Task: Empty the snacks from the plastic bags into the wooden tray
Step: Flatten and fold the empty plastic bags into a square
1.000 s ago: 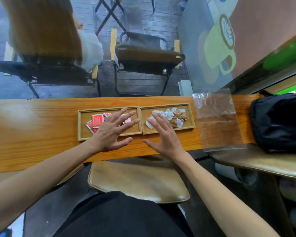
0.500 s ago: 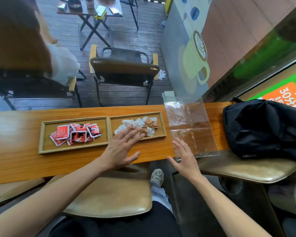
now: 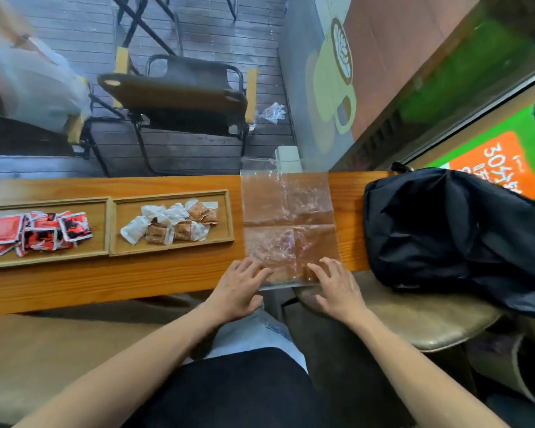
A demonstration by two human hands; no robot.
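Done: both sorts of snack are laid in the two-compartment wooden tray (image 3: 229, 211); the flat clear plastic bag (image 3: 288, 223), just right of the tray, appears emptied.
Left: seemingly only the bag to be dealt with.
Hands: left hand (image 3: 238, 288) and right hand (image 3: 337, 288), fingers spread, pressed on the bag's near edge.
Red-and-white sachets (image 3: 40, 231): left compartment, about ten, overlapping.
Brown-and-white packets (image 3: 173, 223): right compartment, about eight.
Bags: one seen.

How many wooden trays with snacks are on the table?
2. The left tray holds red packets; the right tray, right beside it, holds white and brown packets. The left one runs off the picture's edge, so anything farther left is hidden.
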